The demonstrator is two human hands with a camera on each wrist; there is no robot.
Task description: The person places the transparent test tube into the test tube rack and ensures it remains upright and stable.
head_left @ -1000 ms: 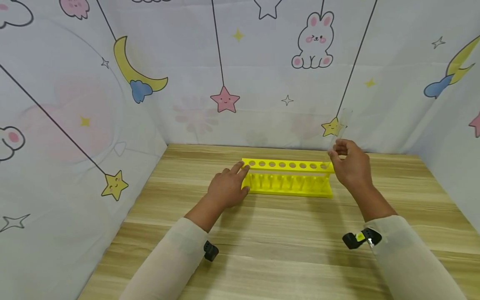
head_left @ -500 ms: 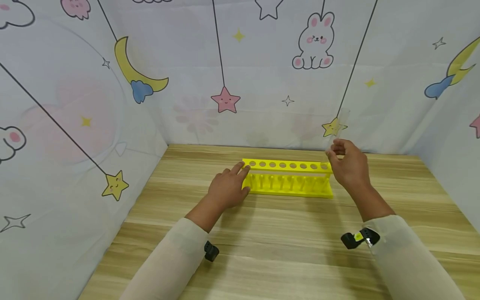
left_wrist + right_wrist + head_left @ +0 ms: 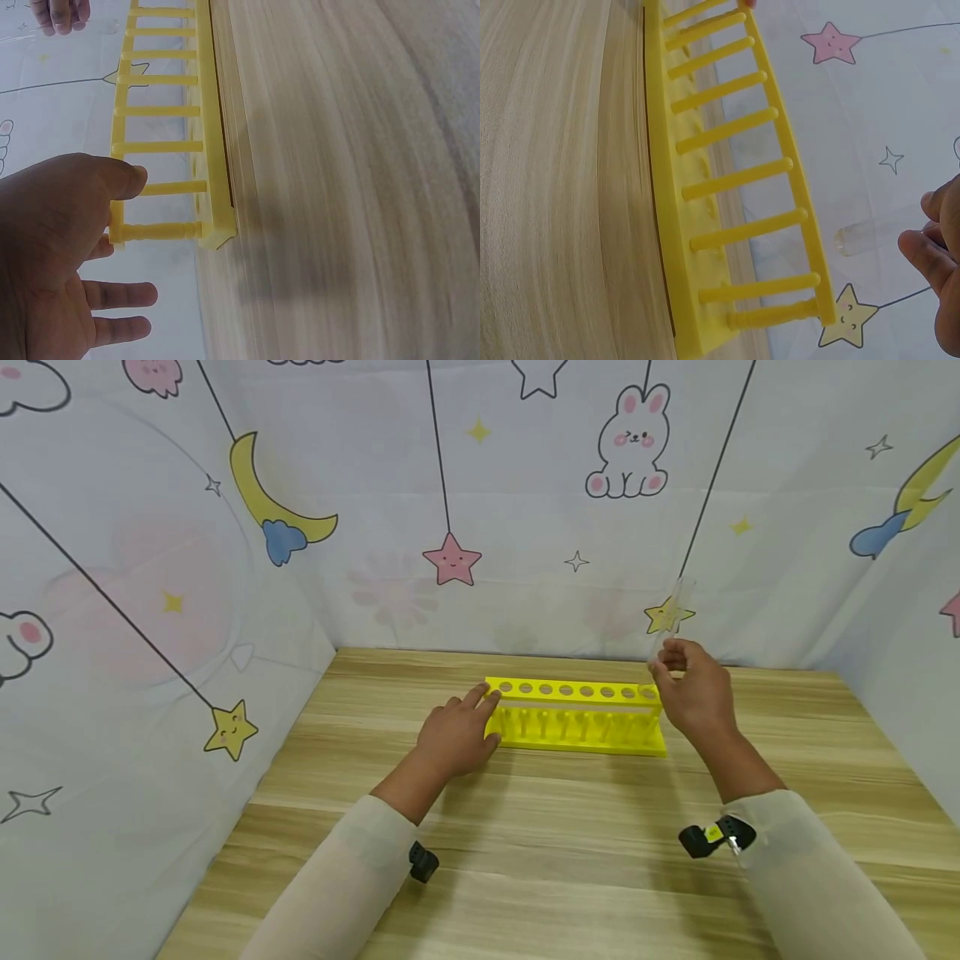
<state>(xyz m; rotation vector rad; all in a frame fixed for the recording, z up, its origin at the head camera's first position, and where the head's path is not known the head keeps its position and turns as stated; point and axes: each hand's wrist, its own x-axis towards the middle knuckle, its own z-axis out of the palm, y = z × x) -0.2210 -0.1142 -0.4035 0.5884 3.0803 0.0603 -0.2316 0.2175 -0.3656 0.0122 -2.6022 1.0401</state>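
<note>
A yellow test tube rack (image 3: 577, 747) stands on the wooden table, with a row of holes along its top bar and pegs at the back. My left hand (image 3: 454, 737) holds its left end; the left wrist view shows the thumb (image 3: 124, 178) over the top bar and two fingers (image 3: 124, 294) reaching past the end. In my right hand (image 3: 699, 689), thumb and fingers pinch a clear test tube (image 3: 675, 610), tilted above the rack's right end. Its rounded bottom (image 3: 843, 241) is just above the top bar in the right wrist view, near the last hole.
The rack sits toward the back of the wood-grain table (image 3: 555, 860). A white cloth (image 3: 525, 510) printed with stars, moons and a rabbit hangs behind and on both sides. Black wrist cameras (image 3: 423, 862) are strapped to both sleeves.
My right hand has shifted slightly left with the test tube, bringing it closer over the rack's right end. The left hand and the rack have stayed put.
</note>
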